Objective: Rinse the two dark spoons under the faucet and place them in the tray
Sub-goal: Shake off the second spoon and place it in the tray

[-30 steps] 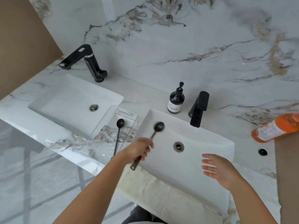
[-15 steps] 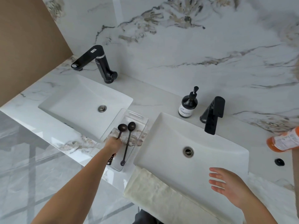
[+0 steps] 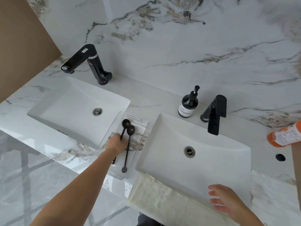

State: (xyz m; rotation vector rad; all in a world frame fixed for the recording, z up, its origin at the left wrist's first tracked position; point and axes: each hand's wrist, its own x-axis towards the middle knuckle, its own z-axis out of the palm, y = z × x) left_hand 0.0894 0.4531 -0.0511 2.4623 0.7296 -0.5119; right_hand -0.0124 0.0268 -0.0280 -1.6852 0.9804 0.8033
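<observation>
Both dark spoons lie in the clear tray point(image 3: 141, 123), long axes near-to-far: the left hand point(image 3: 117, 145) grips the left spoon point(image 3: 125, 126) beside the right spoon point(image 3: 128, 144), while the right hand point(image 3: 225, 201) hovers open, well apart.

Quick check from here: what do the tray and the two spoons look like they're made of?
The tray: clear hard plastic or acrylic, glossy; the marble veining shows through it. The two spoons: dark, matte with a faint sheen, probably coated or aged metal, though dark wood can't be ruled out. The left hand is on one handle.
</observation>
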